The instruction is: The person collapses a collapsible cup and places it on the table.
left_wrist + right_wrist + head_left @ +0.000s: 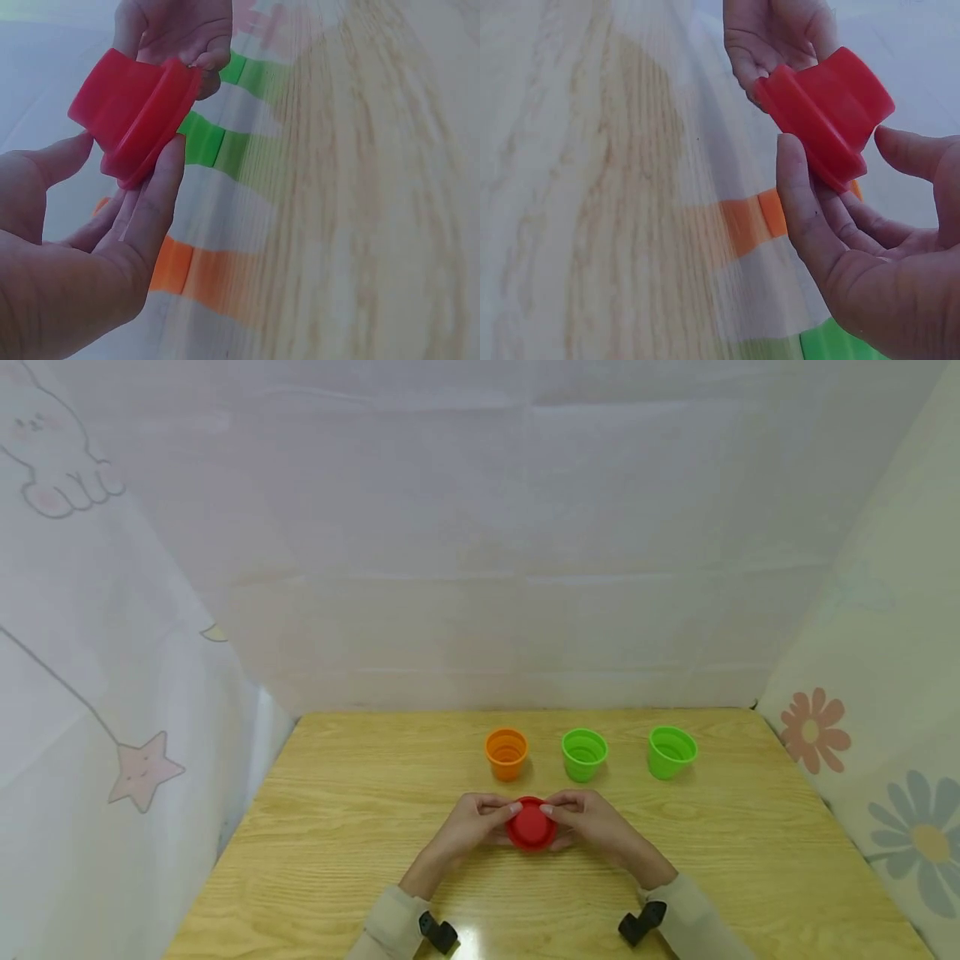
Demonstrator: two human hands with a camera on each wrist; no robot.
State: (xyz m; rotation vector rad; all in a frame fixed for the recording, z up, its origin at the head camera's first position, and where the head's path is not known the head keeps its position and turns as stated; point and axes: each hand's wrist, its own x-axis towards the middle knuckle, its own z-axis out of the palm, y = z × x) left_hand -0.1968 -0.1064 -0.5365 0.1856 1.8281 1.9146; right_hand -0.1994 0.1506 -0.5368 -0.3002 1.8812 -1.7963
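Both hands share a red collapsible cup [532,825], held above the table near its middle. In the head view its round base faces me. The side views show its wall partly folded, with stepped rings [139,120] and the wide rim tilted away from me. My left hand [474,823] pinches its left side, thumb at the base end and fingers along the rim. My right hand [592,827] grips the opposite side the same way, its thumb touching near the narrow end [862,86] in the right wrist view.
Beyond the hands stand an orange cup [506,755], a green cup [584,755] and another green cup [672,752], in a row with their mouths up. The wooden table [322,827] meets a pale cloth wall [480,635] at its back edge.
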